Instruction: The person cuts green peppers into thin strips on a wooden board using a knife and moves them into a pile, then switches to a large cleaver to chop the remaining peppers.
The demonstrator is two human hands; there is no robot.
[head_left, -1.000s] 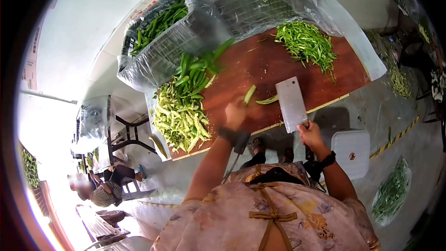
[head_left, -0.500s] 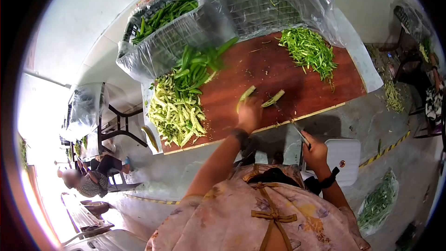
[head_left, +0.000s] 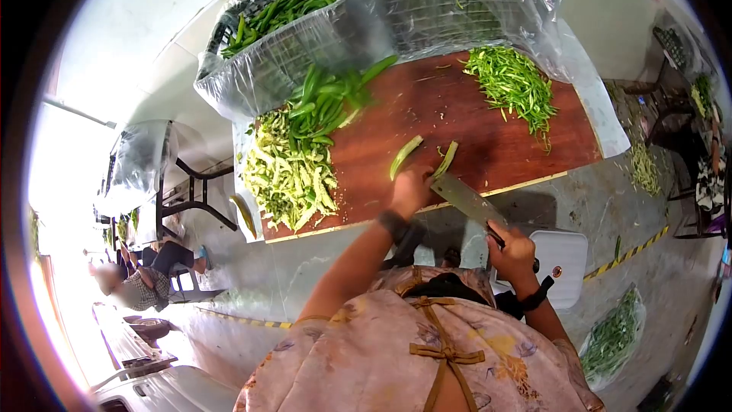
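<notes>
My left hand [head_left: 412,192] is closed at the near edge of the board, its fingertips partly hidden. A split green pepper's two halves fan out from it: the left half [head_left: 406,156] and the right half [head_left: 447,159], pale insides showing. In my right hand [head_left: 511,249] is a cleaver [head_left: 468,201], held by its handle. Its blade slants up-left, tip beside my left fingers and the lower end of the right half. Whole green peppers [head_left: 329,105] lie at the board's left, above a heap of pale pepper cores [head_left: 293,175]. Sliced green pepper [head_left: 515,88] is piled at right.
Plastic-lined crates stand behind the reddish board [head_left: 534,149]; the left one holds green peppers [head_left: 282,15]. A white stool [head_left: 560,259] is near my right arm. A bag of greens [head_left: 614,336] rests on the floor. Another person [head_left: 145,282] sits at far left.
The cleaver has risen from below the board's edge, its blade now broadside beside my left hand. The right pepper half has turned more upright and shifted slightly left.
</notes>
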